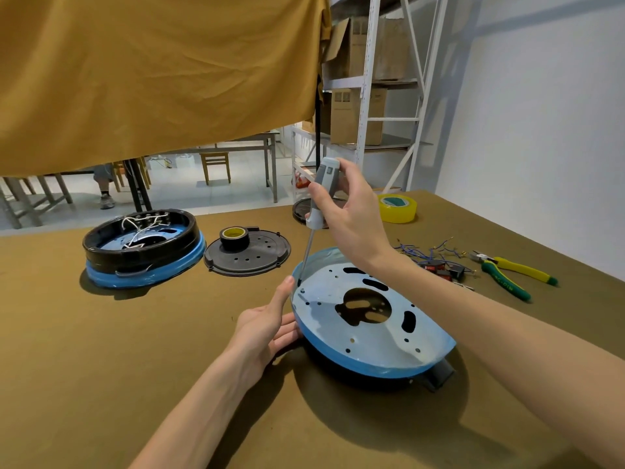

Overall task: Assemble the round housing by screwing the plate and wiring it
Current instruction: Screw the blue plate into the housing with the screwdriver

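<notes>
Right hand [351, 211] grips the screwdriver [316, 211] on a plate [368, 336] screw; left hand [267, 330] (fingers relaxed) steadies the housing [338, 362]. Next, I keep the tip seated.

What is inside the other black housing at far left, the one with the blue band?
Inside the black housing, loose white wires curl along the far wall above a bluish plate with dark cutouts. Its near wall hides the closer part of the interior, so any screws there cannot be seen.

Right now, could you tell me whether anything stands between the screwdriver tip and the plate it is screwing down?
Nothing visible does: the screwdriver, gripped by the right hand, already has its tip on the plate near the far-left rim.
</notes>
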A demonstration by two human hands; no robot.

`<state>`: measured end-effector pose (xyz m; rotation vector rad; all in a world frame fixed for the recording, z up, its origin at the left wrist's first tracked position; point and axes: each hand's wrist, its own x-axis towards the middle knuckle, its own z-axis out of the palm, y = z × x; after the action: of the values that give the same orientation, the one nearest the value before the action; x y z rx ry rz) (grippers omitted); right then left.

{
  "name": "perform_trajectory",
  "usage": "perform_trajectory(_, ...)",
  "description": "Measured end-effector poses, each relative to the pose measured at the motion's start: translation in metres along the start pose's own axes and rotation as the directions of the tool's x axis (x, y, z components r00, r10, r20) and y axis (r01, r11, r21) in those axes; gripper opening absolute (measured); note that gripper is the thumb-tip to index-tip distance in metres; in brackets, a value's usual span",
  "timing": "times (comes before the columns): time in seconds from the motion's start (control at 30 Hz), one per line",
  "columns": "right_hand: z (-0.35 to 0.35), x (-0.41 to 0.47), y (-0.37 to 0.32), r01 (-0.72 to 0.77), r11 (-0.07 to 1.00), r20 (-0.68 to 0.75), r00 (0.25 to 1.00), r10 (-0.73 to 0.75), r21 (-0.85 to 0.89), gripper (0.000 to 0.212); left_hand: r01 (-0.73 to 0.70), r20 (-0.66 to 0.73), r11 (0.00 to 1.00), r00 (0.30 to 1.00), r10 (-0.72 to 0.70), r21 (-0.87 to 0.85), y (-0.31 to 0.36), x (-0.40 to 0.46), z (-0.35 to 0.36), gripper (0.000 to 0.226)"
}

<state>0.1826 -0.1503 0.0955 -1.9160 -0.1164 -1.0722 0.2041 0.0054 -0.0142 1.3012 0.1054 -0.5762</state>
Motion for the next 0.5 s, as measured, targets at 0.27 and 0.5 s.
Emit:
perform_trajectory(0.27,-0.0041,-0.0016,0.0007,0.002,0.999,0.022,1.0,-0.002,-0.038,0.04,0.005,-0.007,1.0,1.0,-0.005,0.0,0.0007,-0.0037,-0.0001,0.126)
perform_trajectory(0.5,-0.0051,-0.003,0.0016,0.017,0.999,0.034,0.999,-0.015,-0.041,0.036,0.003,-0.015,1.0,1.0,-0.003,0.002,0.0011,-0.0025,0.0005,0.12)
